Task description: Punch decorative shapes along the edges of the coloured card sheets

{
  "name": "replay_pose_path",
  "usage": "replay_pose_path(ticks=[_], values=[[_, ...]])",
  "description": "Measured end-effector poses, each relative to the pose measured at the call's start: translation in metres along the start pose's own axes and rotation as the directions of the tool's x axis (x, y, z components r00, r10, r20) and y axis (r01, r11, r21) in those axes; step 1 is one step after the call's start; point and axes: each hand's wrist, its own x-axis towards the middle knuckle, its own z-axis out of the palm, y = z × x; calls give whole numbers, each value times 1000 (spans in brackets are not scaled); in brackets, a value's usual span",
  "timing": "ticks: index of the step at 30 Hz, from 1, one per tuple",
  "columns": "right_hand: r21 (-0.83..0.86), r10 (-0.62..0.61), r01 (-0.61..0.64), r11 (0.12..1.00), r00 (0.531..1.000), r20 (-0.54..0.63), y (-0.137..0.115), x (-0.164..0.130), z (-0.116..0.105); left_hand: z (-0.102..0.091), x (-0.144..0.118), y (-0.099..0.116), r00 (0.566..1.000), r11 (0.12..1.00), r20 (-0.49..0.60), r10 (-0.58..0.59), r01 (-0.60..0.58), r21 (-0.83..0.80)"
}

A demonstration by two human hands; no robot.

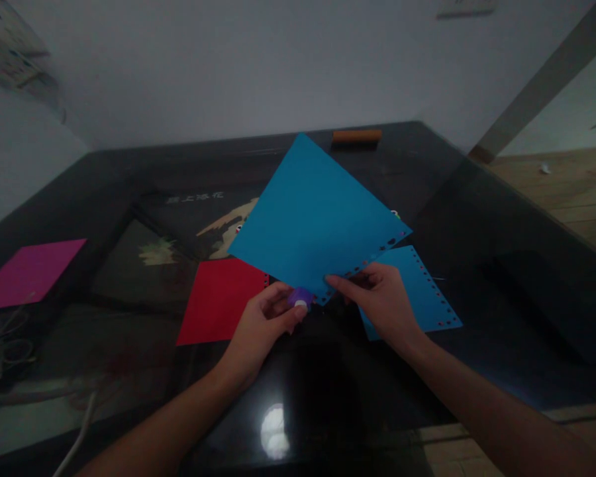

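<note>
My right hand (385, 298) pinches a large blue sheet of paper (312, 212) near its lower edge and holds it raised and turned cornerwise. A row of small punched holes runs along that edge. My left hand (265, 315) is closed round a small purple craft punch (300, 297) with a white lever, at the sheet's lowest corner. Whether the corner sits inside the punch I cannot tell. Behind my right hand a second blue sheet (422, 291) lies on the table, holes down its right side. To the left lies a red sheet (218, 301), partly covered, with holes at its right edge.
A pink sheet (32, 271) lies at the left of the dark glossy table (129, 411). An orange-brown roll (356, 137) rests at the back edge, near the wall (258, 73). A white cable (79, 430) crosses the front left. Small colourful things peek out behind the raised sheet.
</note>
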Motion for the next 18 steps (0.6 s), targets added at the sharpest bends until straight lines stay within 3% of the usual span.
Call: replay_pose_path(ticks=[18], values=[[-93, -60, 74, 993, 988, 145, 11, 1, 4, 0, 2, -6, 998, 997, 38, -39, 41, -57]])
